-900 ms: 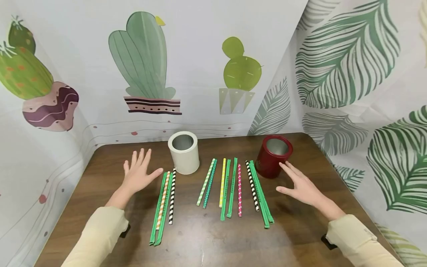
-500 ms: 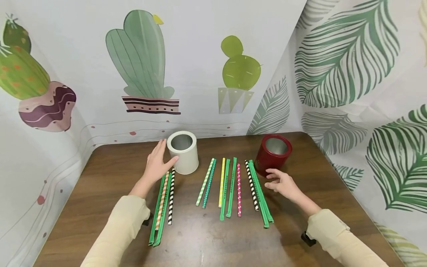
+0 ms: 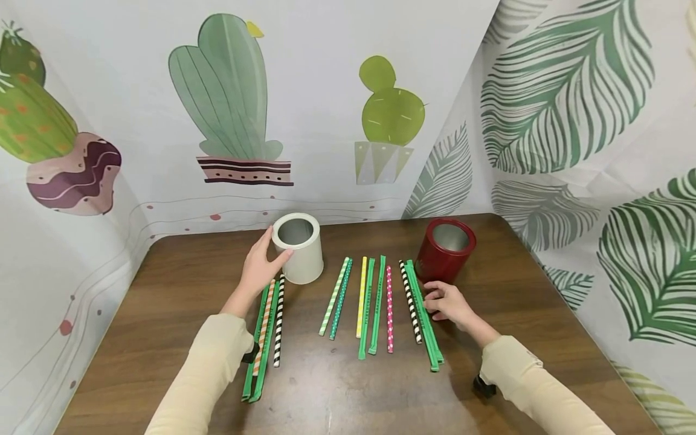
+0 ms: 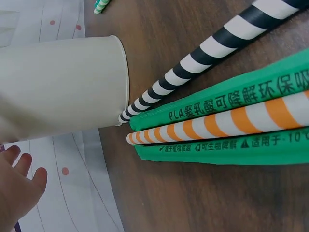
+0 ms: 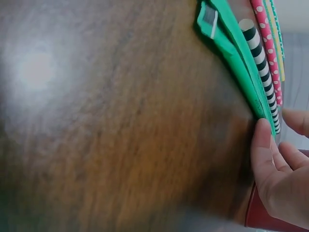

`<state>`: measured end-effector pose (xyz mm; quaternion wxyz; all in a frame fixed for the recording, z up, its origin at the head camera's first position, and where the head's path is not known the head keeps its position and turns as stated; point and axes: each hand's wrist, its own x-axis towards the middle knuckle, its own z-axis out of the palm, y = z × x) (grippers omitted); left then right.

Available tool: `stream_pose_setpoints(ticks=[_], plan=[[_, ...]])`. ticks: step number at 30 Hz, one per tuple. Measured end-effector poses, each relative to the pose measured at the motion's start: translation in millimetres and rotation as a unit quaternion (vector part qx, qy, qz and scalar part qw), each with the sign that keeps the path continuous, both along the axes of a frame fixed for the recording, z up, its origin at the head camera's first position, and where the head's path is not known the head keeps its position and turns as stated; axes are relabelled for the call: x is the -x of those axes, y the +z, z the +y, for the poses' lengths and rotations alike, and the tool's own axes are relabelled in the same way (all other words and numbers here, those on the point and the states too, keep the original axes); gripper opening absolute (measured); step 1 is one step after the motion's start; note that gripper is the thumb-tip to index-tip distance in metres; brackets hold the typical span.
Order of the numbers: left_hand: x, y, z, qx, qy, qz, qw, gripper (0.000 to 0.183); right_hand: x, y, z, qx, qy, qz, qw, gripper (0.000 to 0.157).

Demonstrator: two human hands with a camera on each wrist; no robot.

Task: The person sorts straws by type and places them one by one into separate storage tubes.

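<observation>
My left hand (image 3: pixel 260 270) is beside the white can (image 3: pixel 304 260), thumb across its front just below the rim and fingers along its left side. In the left wrist view the other fingers (image 4: pixel 30 171) are spread loosely beside the can. My right hand (image 3: pixel 450 304) lies low over the right group of straws, in front of the red can (image 3: pixel 443 257). A fingertip is right at the edge of a green-wrapped straw (image 5: pixel 241 72). In the right wrist view another finger (image 5: pixel 298 122) reaches past a black-and-white striped straw (image 5: pixel 260 58), with a gap between the fingertips.
Beside the left forearm lie green-wrapped straws (image 3: pixel 261 374), an orange-striped straw (image 3: pixel 264 332) and a black-striped straw (image 3: pixel 280 320). Midtable are green-striped (image 3: pixel 334 296), teal (image 3: pixel 341 299), yellow (image 3: pixel 362 296) and pink dotted (image 3: pixel 389 308) straws. A printed cloth (image 3: pixel 326 121) hangs behind the table.
My left hand has moved right to the white can. The right hand has come left and down from the red can to the straws, its fingers bending more. Both cans stay in place.
</observation>
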<state>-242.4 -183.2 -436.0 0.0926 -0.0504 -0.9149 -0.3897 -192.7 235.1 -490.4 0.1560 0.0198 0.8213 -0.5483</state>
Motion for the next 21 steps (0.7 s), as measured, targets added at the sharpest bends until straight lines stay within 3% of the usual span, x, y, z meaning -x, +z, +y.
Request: stream_pose_setpoints(ticks=[11, 21], plan=[[1.6, 3.6, 4.1, -0.023, 0.001, -0.004, 0.9997, 0.078, 7.6, -7.5, -12.0, -0.088, -0.016, 0.026, 0.996, 0.04], [5.1, 6.9, 0.3, -0.01, -0.016, -0.022, 0.9996, 0.079, 5.7, -1.1, -19.7, -0.158, -0.01, 0.016, 0.987, 0.04]])
